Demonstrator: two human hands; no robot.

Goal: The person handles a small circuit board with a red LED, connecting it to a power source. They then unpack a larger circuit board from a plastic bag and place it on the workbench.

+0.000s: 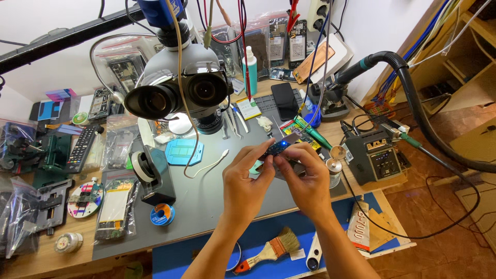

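While both hands' (279, 178) grips clamp it, the small dark circuit board (276, 148) shows a blue glow.

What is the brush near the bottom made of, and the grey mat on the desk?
Brush: handle looks like pale varnished wood, with tan bristles and an orange band; whether that band is metal or plastic is unclear. Grey mat: probably matte rubber or silicone, since it looks dull and smooth.

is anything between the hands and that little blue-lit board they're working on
Nothing visible does. The left hand and right hand both already pinch the small circuit board directly with their fingertips, above the grey work mat. The microscope sits apart, up and to the left.
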